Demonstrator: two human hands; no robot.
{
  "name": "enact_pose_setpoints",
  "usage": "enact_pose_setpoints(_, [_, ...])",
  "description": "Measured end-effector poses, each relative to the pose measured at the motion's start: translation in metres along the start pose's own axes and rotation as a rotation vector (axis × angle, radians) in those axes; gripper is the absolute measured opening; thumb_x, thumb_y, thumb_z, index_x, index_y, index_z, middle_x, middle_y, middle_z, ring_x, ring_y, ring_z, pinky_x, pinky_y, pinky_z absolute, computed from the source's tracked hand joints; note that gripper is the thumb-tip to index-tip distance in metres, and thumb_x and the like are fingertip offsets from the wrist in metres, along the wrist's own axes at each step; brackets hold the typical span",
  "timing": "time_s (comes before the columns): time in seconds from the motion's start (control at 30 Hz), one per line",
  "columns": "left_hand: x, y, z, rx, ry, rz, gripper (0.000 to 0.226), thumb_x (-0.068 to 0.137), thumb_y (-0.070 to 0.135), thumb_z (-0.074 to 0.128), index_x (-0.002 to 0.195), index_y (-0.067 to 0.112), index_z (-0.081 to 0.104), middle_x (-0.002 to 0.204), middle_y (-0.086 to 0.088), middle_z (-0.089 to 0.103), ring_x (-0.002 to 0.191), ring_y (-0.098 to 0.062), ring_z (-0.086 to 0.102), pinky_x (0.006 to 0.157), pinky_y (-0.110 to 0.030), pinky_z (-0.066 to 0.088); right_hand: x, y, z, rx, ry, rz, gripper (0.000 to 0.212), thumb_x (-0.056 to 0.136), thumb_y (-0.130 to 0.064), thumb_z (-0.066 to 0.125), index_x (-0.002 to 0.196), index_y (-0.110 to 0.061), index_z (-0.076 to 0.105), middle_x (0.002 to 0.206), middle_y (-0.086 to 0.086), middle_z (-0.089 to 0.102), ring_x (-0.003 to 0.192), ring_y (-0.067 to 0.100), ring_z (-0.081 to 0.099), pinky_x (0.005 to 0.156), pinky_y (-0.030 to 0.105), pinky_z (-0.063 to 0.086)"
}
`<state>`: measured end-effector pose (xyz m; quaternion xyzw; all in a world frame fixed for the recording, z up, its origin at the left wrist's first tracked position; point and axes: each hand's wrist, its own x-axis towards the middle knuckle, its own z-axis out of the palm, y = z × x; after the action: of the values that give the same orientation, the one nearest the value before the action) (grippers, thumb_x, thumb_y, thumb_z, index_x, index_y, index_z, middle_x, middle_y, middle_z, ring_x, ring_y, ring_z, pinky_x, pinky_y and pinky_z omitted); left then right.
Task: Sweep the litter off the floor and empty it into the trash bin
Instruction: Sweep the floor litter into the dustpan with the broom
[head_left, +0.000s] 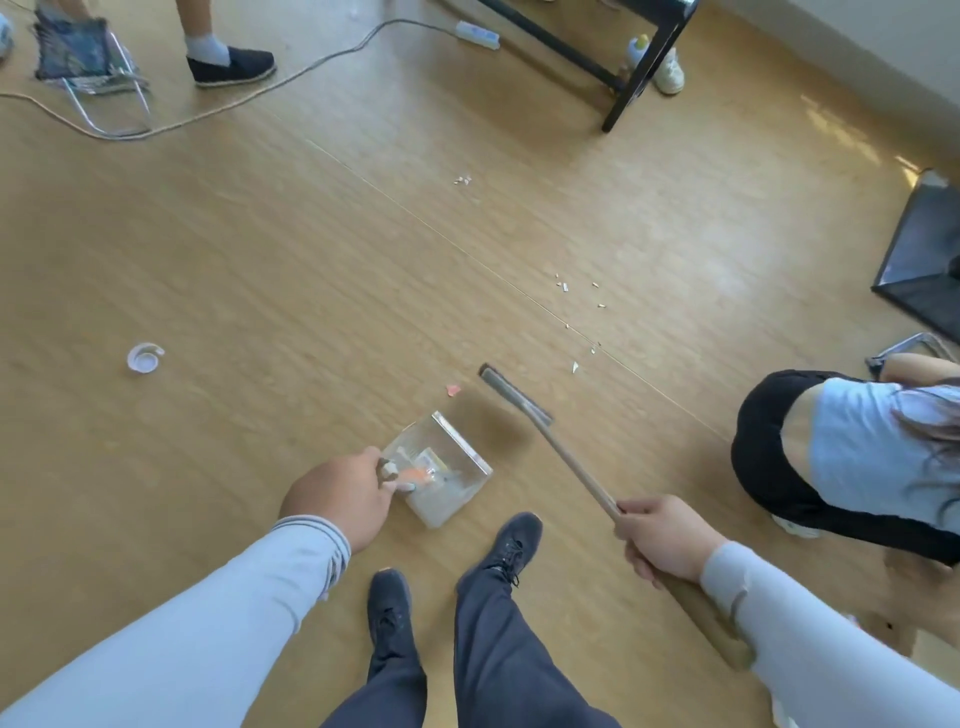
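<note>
Left hand: left hand (340, 496) curls round the short handle of the clear plastic dustpan (444, 475), holding it low over the tan wood-grain floor (311, 270).
Right hand: right hand (662, 538) grips the wooden shaft of the long-handled broom (566, 457); its narrow dark head is just beyond the dustpan's far edge.
Head view, landmark: the dustpan, in front of the wearer's dark shoes.
Dustpan contents: orange, white and yellow scraps lie inside; whether the lip touches the floor cannot be told.
Nearest litter: small pink scrap (453, 391), just past the dustpan's far corner, beside the broom head.
Further litter: scattered white paper bits (576, 296), beyond the dustpan and to its right; another small white cluster (462, 180), well beyond it.
Left of dustpan: white round plastic lid (144, 357), well apart.
Trash bin: black container (922, 254) at the right edge, likely the bin, far right of the dustpan.
Bystander: crouching person in light blue top (857, 447), near right of the broom.
Step judged: gathering remaining litter.
Method advised: set the lip flat on the floor, draw the pink scrap in with short strokes, then bring the white bits closer before moving the pan; keep it level.
</note>
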<state>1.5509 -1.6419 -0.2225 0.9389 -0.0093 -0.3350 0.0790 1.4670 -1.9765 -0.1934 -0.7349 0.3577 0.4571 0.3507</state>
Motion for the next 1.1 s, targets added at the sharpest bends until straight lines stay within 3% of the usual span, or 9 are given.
enact_pose_setpoints(0.2, [0.018, -0.003, 0.0, -0.067, 0.034, -0.099, 0.022, 0.1, 0.039, 0.053, 0.118, 0.026, 0.058, 0.104, 0.003, 0.07, 0.085, -0.024, 0.062, 0.071, -0.032, 0.049, 0.072, -0.076, 0.021, -0.147, 0.082, -0.012, 0.024, 0.091, -0.012, 0.045, 0.103, -0.009, 0.065, 0.064, 0.008, 0.063, 0.042, 0.02, 0.055, 0.046, 0.021, 0.045])
enact_pose_setpoints(0.37, [0.036, -0.008, -0.007, -0.051, 0.05, -0.122, 0.025, 0.099, 0.039, 0.055, 0.12, 0.024, 0.059, 0.097, 0.0, 0.066, 0.085, -0.027, 0.059, 0.074, -0.033, 0.049, 0.082, -0.07, 0.055, -0.282, -0.018, -0.046, 0.031, 0.092, -0.01, 0.053, 0.118, 0.002, 0.066, 0.085, 0.013, 0.064, 0.067, 0.027, 0.06, 0.071, 0.036, 0.058])
enact_pose_setpoints(0.53, [0.032, -0.01, -0.007, -0.067, 0.031, -0.111, 0.023, 0.098, 0.038, 0.055, 0.117, 0.023, 0.059, 0.085, 0.002, 0.06, 0.084, -0.027, 0.061, 0.072, -0.033, 0.05, 0.026, -0.029, 0.0, -0.179, -0.128, 0.013, 0.039, 0.091, -0.012, 0.052, 0.129, -0.019, 0.056, 0.057, 0.01, 0.061, 0.041, 0.021, 0.046, 0.056, 0.032, 0.051])
enact_pose_setpoints(0.67, [0.027, -0.01, -0.007, -0.08, 0.032, -0.109, 0.025, 0.098, 0.039, 0.057, 0.118, 0.023, 0.058, 0.085, 0.002, 0.057, 0.082, -0.026, 0.059, 0.069, -0.032, 0.045, 0.014, -0.02, -0.004, -0.162, -0.001, -0.027, 0.034, 0.091, -0.013, 0.053, 0.121, -0.027, 0.055, 0.061, 0.01, 0.062, 0.042, 0.02, 0.05, 0.051, 0.031, 0.051])
enact_pose_setpoints(0.8, [0.028, -0.011, -0.007, -0.066, 0.046, -0.109, 0.02, 0.099, 0.036, 0.055, 0.114, 0.023, 0.059, 0.086, 0.002, 0.059, 0.081, -0.025, 0.06, 0.069, -0.032, 0.046, 0.053, -0.047, 0.013, -0.247, 0.112, -0.02, 0.019, 0.093, -0.013, 0.051, 0.107, -0.011, 0.063, 0.068, 0.009, 0.063, 0.047, 0.024, 0.058, 0.053, 0.028, 0.052])
enact_pose_setpoints(0.87, [0.029, -0.012, -0.005, -0.057, 0.049, -0.11, 0.02, 0.099, 0.036, 0.054, 0.114, 0.023, 0.059, 0.086, 0.002, 0.06, 0.081, -0.025, 0.06, 0.069, -0.032, 0.047, 0.067, -0.06, 0.033, -0.301, 0.08, 0.004, 0.022, 0.092, -0.015, 0.052, 0.108, -0.009, 0.065, 0.072, 0.008, 0.066, 0.055, 0.024, 0.063, 0.055, 0.029, 0.056])
enact_pose_setpoints(0.97, [0.032, -0.012, -0.005, -0.051, 0.064, -0.116, 0.024, 0.099, 0.038, 0.054, 0.117, 0.023, 0.059, 0.087, 0.002, 0.061, 0.083, -0.026, 0.06, 0.07, -0.032, 0.047, 0.064, -0.064, 0.059, -0.419, -0.057, 0.006, 0.023, 0.09, -0.012, 0.052, 0.108, -0.007, 0.066, 0.076, 0.006, 0.067, 0.067, 0.026, 0.066, 0.072, 0.037, 0.061])
enact_pose_setpoints(1.03, [0.033, -0.011, -0.007, -0.05, 0.056, -0.122, 0.028, 0.099, 0.039, 0.055, 0.122, 0.022, 0.059, 0.094, 0.0, 0.065, 0.087, -0.027, 0.062, 0.071, -0.033, 0.049, 0.054, -0.055, 0.052, -0.362, -0.133, -0.016, 0.026, 0.089, -0.011, 0.05, 0.109, -0.01, 0.067, 0.065, 0.007, 0.064, 0.057, 0.023, 0.058, 0.067, 0.037, 0.059])
enact_pose_setpoints(1.1, [0.03, -0.012, -0.007, -0.062, 0.034, -0.129, 0.033, 0.099, 0.039, 0.056, 0.127, 0.021, 0.059, 0.104, -0.001, 0.068, 0.092, -0.027, 0.064, 0.077, -0.035, 0.053, 0.042, -0.035, 0.031, -0.192, -0.185, -0.011, 0.038, 0.089, -0.013, 0.05, 0.124, -0.009, 0.064, 0.062, 0.01, 0.062, 0.048, 0.021, 0.05, 0.055, 0.03, 0.052])
